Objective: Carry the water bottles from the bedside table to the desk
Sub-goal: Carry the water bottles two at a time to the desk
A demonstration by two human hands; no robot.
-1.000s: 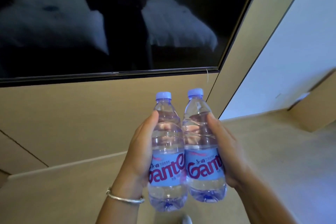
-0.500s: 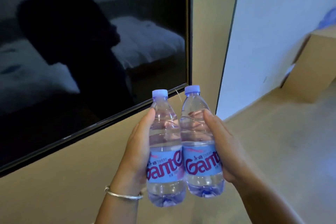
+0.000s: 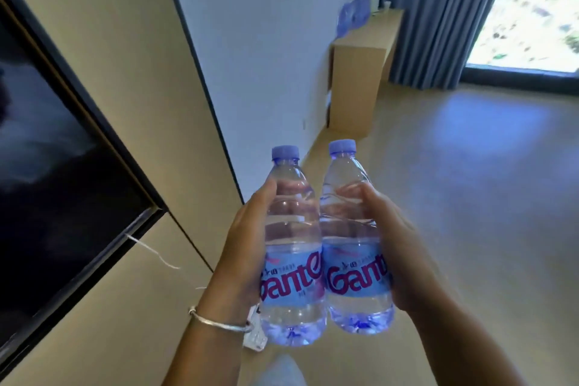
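Two clear water bottles with pale blue caps and blue labels are held upright side by side in front of me. My left hand grips the left bottle around its middle. My right hand grips the right bottle the same way. The bottles touch each other at the labels. Far ahead along the wall stands a light wooden desk, with some bluish objects on its top.
A wall-mounted dark TV screen is at the left. A white wall runs toward the desk. Grey-blue curtains and a bright window lie beyond it. Pale floor stretches ahead on the right.
The view has swung to the right, away from the TV, and the desk, curtains and window have come into sight. Both hands hold the bottles as before.
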